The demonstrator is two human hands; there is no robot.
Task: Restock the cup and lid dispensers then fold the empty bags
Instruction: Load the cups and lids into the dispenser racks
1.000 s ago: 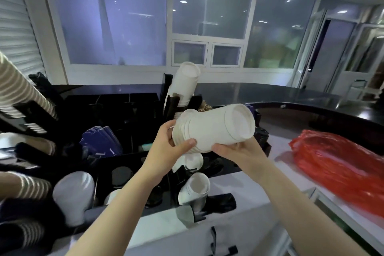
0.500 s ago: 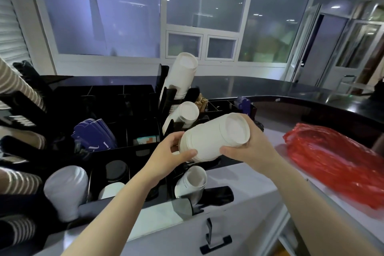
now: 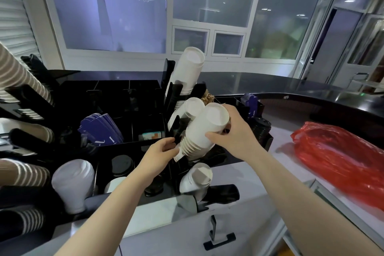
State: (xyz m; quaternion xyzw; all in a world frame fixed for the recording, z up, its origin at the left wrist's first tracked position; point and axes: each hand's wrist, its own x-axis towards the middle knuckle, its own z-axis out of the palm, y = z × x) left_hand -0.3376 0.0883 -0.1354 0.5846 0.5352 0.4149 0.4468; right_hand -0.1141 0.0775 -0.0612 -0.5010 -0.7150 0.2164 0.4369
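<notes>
At frame centre, you hold a white cup stack (image 3: 202, 131) tilted against the black dispenser (image 3: 176, 129).
Your right hand (image 3: 232, 137) grips its upper end; your left hand (image 3: 162, 151) pinches the rims.

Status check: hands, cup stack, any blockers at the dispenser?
Right hand grips white cup stack, tilted, rims down at black dispenser. Left hand steadies the stack's rim end. Neighbouring cup stack sits close alongside.

I've tipped the cup stack (image 3: 202, 131) from level to steeply slanted, rims down-left. Both hands lowered it against the black dispenser (image 3: 176, 129).
</notes>
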